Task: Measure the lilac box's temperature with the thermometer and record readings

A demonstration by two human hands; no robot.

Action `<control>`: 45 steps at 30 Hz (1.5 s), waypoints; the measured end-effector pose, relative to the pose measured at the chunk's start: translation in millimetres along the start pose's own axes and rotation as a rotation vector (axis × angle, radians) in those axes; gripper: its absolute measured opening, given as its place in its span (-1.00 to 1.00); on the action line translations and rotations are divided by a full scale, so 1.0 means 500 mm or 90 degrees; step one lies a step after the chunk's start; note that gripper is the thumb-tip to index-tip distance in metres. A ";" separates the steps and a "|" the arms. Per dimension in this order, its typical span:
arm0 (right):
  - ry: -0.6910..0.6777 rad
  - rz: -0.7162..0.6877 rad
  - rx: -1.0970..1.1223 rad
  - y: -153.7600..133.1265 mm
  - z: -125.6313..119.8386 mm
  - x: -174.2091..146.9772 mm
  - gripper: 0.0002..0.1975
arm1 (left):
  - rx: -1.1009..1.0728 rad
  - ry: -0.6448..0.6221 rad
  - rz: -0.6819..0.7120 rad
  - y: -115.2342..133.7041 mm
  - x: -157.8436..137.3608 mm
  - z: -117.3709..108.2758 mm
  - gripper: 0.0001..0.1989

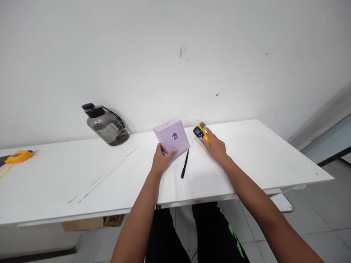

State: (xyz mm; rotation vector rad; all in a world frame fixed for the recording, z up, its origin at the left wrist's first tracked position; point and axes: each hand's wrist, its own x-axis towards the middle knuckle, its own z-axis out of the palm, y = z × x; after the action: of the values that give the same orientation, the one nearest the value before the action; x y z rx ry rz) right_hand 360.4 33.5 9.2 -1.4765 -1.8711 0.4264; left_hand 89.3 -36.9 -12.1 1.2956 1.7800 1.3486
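My left hand (162,159) grips a light purple box (172,138) by its lower left corner, thumb on the front face. A dark blue horse-head mark is printed on that face, and the box is tilted. My right hand (216,146) is wrapped round a yellow and black infrared thermometer (202,132), which has a small screen and blue buttons; some of its handle is hidden by my fingers. Between my two hands a black pen (185,165) lies on the white table (115,193), just below the box.
Toward the back left stands a grey water bottle (108,126) with a black cap and strap. A yellow tape measure (19,157) is at the far left. The white wall (164,65) borders the table's back edge. Beneath the table sits a cardboard box (87,223).
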 end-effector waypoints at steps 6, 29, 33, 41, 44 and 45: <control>-0.078 -0.053 -0.226 0.011 0.018 0.018 -0.53 | -0.004 -0.002 0.008 -0.007 0.003 0.000 -0.21; -0.314 -0.572 -0.345 -0.073 0.070 -0.062 -0.65 | 0.022 0.020 0.037 -0.030 0.009 0.005 -0.02; -0.119 -0.623 -0.090 -0.057 0.057 -0.074 -0.69 | 0.059 -0.008 0.051 -0.031 0.007 0.002 0.04; -0.220 -0.202 0.330 -0.062 0.071 -0.100 -0.56 | 0.126 -0.010 0.046 -0.002 -0.004 0.000 0.02; -0.298 -0.110 0.425 -0.070 0.089 -0.102 -0.52 | 0.132 -0.015 0.054 0.001 -0.004 0.000 -0.02; -0.307 -0.103 0.427 -0.070 0.090 -0.102 -0.55 | 0.133 -0.018 0.056 0.001 -0.004 0.001 -0.03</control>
State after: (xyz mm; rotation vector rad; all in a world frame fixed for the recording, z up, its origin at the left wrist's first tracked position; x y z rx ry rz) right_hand 309.1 -17.4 -16.1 -0.8042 -1.8991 1.2729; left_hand 90.6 -38.8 -12.0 1.5127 1.9045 1.2081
